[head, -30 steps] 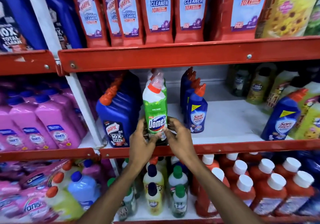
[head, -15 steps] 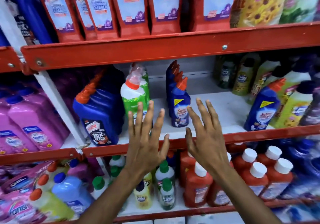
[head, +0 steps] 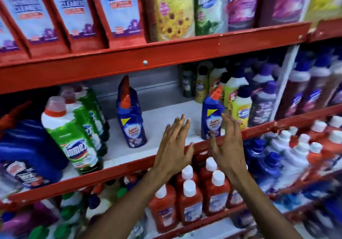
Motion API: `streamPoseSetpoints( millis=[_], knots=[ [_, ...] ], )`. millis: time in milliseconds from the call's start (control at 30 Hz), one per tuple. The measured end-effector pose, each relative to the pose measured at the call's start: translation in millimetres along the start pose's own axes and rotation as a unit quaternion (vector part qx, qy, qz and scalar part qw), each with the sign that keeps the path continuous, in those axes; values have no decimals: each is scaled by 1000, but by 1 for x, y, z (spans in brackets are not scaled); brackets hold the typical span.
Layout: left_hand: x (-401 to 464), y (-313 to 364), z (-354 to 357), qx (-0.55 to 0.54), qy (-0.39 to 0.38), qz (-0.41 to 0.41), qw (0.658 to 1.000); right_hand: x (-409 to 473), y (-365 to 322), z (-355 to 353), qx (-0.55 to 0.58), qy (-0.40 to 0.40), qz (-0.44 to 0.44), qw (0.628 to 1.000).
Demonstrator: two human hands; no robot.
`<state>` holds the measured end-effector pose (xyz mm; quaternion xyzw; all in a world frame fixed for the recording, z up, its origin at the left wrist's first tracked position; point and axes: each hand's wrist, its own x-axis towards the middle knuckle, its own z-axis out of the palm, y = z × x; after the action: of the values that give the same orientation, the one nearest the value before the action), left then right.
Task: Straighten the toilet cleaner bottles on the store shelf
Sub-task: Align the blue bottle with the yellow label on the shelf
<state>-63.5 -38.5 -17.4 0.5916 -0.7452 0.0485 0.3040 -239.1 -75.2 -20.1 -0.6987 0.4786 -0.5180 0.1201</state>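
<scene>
Both hands are hovering empty, fingers spread. The blue Sani Fresh bottle [head: 211, 116] is standing upright near the shelf lip [head: 129, 164], framed by the left hand [head: 174, 150] and right hand [head: 226, 146]; right fingertips [head: 228, 120] are lying just beside its label, contact unclear. Bare shelf is lying open leftward toward a second blue bottle [head: 130, 116]. Motion blur is smearing labels; the bottle's base is hiding behind the right thumb.

Red painted metal shelving [head: 129, 59] fills the view, three tiers visible, each front rail scuffed. Middle tier has a pale grey board [head: 162, 116] and a grey back panel [head: 157, 83]. A white upright post [head: 286, 79] divides the bays at right; lighting is even.
</scene>
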Motion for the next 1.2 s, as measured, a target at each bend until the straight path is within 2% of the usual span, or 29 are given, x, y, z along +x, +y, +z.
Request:
streamPoseSetpoints(
  millis=[67,200,300,500,767,933,1200],
  knots=[
    [18,10,17,-89,-4,-66,994,10,15,-4,35,-29,40,998],
    [51,29,40,-222,20,-189,956,34,29,-5,61,-98,51,992],
    [64,33,50,-266,41,-219,938,43,37,-4,60,-112,70,989],
    [44,21,41,-297,100,-214,925,44,23,2,86,-143,60,984],
    [-36,-31,-32,-267,218,-212,915,7,-65,61,196,-173,16,965],
    [-69,-67,-66,-221,236,-233,917,-12,-104,104,213,-208,3,955],
    [-88,-98,-70,-187,205,-272,921,-29,-113,140,182,-227,23,956]
  ],
)
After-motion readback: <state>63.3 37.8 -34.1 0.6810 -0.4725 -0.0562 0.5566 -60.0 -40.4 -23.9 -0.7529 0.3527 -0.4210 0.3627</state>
